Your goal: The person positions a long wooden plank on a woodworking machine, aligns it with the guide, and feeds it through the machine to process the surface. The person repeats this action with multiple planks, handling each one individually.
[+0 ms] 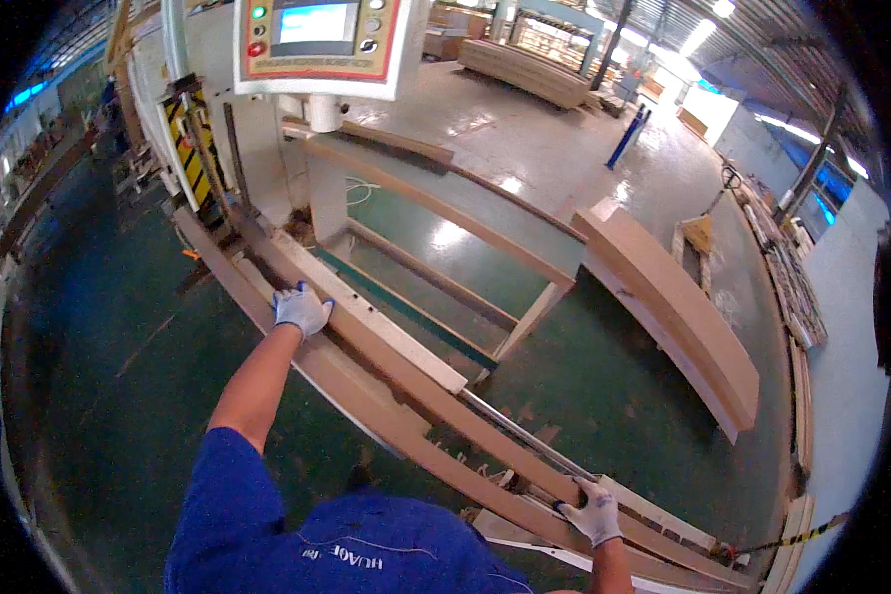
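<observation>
A long, narrow brown board [505,443] lies along a machine bed, running from the upper left to the lower right. My left hand [304,310], in a white glove with blue fingertips, grips its left part from above. Farther right, my gloved right hand [594,512] has its fingers closed over the same board near its right end. A pale straight rail [396,342] runs just behind the board. On the near side, a brown strip [396,424] forms the bed's front edge. The undersides of both hands are hidden.
A control panel [317,74] hangs above the machine at upper left, near a yellow-black striped guard [196,158]. Behind the bed stands an open frame [445,223]. Stacked long brown boards [673,317] stand to the right, beside a yellow pallet truck [698,236] and a blue post [629,136].
</observation>
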Motion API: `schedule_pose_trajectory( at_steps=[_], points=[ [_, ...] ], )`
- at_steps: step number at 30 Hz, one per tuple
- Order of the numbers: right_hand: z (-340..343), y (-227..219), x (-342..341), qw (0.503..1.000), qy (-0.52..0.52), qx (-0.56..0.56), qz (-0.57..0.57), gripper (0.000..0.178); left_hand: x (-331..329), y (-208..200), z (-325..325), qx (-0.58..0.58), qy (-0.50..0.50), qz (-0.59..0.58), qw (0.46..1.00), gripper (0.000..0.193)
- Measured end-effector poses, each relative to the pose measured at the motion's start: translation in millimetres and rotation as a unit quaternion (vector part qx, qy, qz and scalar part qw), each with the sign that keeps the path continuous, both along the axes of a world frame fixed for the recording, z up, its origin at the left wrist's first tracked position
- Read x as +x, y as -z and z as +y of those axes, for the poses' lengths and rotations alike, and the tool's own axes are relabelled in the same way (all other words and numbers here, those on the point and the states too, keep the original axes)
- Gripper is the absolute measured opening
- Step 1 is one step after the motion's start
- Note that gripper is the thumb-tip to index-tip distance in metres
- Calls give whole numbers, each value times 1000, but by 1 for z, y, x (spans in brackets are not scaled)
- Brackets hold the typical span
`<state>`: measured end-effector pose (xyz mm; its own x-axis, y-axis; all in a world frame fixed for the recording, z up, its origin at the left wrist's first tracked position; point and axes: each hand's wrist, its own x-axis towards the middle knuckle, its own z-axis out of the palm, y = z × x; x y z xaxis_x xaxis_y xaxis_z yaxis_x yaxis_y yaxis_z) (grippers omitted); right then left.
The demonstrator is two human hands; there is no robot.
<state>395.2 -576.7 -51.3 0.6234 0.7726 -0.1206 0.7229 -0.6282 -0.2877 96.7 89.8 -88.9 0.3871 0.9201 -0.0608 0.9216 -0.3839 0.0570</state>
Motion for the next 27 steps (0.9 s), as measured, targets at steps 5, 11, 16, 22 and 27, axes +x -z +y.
schedule_pose_trajectory(
  at_steps=[5,11,16,22,27],
  points=[
    [41,11,-19,999,-6,44,8,77,10,-20,-10,-20,-2,31,999,86],
    [66,9,-27,999,-14,31,-8,78,0,-11,-15,18,7,2,1000,76],
    [31,6,-26,994,-31,87,-66,78,-2,-8,-20,57,25,-41,997,66],
    [-71,-30,-14,984,181,-2,1,69,-8,-9,-20,47,-17,-33,998,66],
    [-133,-6,8,980,170,-78,-62,70,-6,-1,-23,73,-11,-54,996,63]
  ],
)
